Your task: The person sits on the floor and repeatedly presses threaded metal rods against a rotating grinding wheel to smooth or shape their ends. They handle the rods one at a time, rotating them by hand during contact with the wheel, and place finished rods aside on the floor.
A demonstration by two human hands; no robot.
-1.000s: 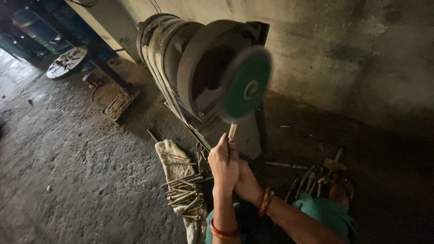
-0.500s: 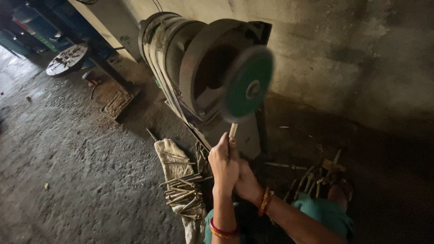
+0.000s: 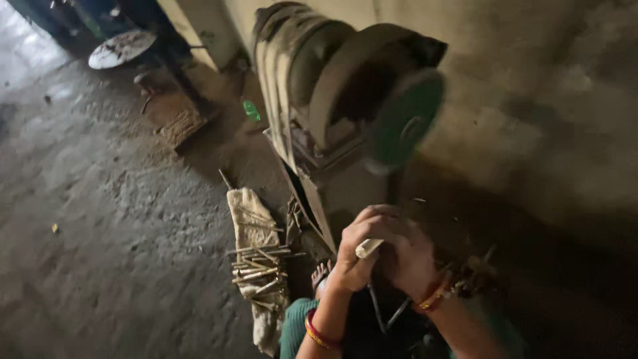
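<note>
In the head view, the left hand (image 3: 357, 247) is clenched around a short pale rod (image 3: 368, 248), fingers wrapped over its upper part; the right hand (image 3: 407, 256) presses against the left from the right side, its fingers curled over the same spot, though whether it grips the rod itself cannot be told; the rod's blunt pale end pokes out between the two hands, and its long axis runs on a slant, the visible end pointing up and to the right, towards the green grinding wheel (image 3: 403, 124) that sits above and a little to the right of the hands, blurred and apart from the rod; the wheel is mounted on a bulky grinding machine (image 3: 312, 93) standing above and left of the hands, against a rough wall (image 3: 551, 100); bangles (image 3: 318, 332) ring the left wrist below the hand, and red and orange bangles (image 3: 432, 297) ring the right wrist; just left of the left hand, on the concrete floor (image 3: 100, 233), a bundle of thin pale sticks (image 3: 259, 269) lies across a strip of light cloth (image 3: 252, 226); a bare foot (image 3: 321, 274) shows between the sticks and the left wrist; far up and left of the hands lies a round metal disc (image 3: 121, 48).
</note>
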